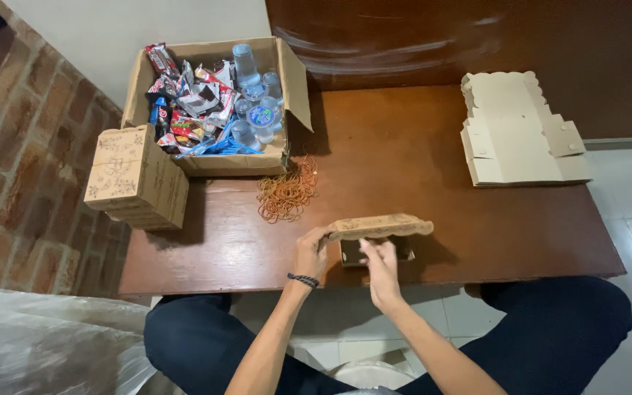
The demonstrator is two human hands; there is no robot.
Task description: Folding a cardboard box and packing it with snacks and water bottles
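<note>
A small brown cardboard box (pixel 379 227), half folded, is held above the near edge of the wooden table (pixel 404 161). My left hand (pixel 311 251) grips its left end, with a dark band on the wrist. My right hand (pixel 380 265) is under the box's middle, fingers bent at a lower flap. The box's dark inside shows beneath its upper panel.
An open carton (pixel 287 73) holds snack packets and sealed water cups at the back left. A stack of folded small boxes (pixel 137 177) stands at the left edge. Rubber bands (pixel 287 193) lie in a pile. Flat unfolded boxes (pixel 517 132) sit at the right. Plastic sheeting covers the lower left.
</note>
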